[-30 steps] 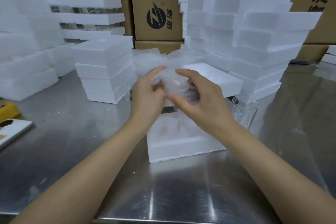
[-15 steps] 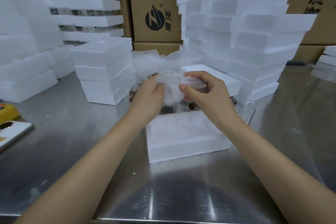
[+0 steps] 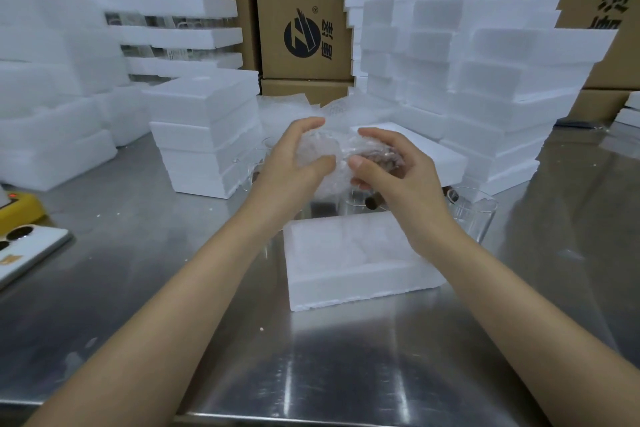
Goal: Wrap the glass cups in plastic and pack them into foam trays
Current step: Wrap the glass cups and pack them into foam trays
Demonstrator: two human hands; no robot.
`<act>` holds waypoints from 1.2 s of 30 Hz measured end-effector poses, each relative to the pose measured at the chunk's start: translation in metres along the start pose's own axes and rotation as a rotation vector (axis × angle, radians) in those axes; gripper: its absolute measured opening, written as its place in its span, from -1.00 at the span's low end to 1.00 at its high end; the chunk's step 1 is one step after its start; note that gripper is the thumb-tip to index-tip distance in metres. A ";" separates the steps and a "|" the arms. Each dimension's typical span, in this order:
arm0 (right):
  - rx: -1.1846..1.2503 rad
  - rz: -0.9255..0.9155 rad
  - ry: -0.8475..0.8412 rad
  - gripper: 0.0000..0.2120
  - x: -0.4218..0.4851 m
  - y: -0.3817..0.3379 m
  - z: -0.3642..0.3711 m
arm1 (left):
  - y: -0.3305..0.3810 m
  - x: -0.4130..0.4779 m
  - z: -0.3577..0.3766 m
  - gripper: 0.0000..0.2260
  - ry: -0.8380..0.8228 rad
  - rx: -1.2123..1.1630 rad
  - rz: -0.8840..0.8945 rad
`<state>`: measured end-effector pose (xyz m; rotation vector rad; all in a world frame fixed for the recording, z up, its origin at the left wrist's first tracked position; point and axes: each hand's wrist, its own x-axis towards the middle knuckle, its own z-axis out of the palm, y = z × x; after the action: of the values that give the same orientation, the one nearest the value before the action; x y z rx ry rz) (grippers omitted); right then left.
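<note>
A glass cup wrapped in clear bubble plastic [image 3: 329,158] is held in the air between both hands, lying on its side above the far edge of an open white foam tray [image 3: 360,282]. My left hand [image 3: 294,166] grips its left end with thumb and curled fingers. My right hand [image 3: 398,173] holds its right end, where a dark brown part shows through the plastic. Bare glass cups stand on the table behind the tray, one at the right [image 3: 472,215] and others partly hidden behind my hands [image 3: 254,163].
Stacks of white foam trays stand left [image 3: 204,128], far left [image 3: 52,114] and right [image 3: 495,80]. Cardboard boxes [image 3: 301,10] line the back. Loose plastic sheets [image 3: 284,111] lie behind my hands. A yellow device [image 3: 17,208] and a white phone [image 3: 24,253] sit at the left edge of the steel table [image 3: 156,253].
Both hands have kept turning the cup and drawing the plastic round it; it now lies more fully covered and my left fingers curl over its left end.
</note>
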<state>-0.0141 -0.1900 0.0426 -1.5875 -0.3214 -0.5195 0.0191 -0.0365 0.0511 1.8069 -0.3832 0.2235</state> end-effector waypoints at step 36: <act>-0.394 -0.053 -0.350 -0.63 -0.004 -0.008 0.000 | -0.002 -0.010 0.013 -0.77 0.154 0.227 0.174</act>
<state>-0.0212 -0.1884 0.0473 -2.0626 -0.5509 -0.3561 0.0100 -0.0472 0.0423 1.9639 -0.4194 0.5428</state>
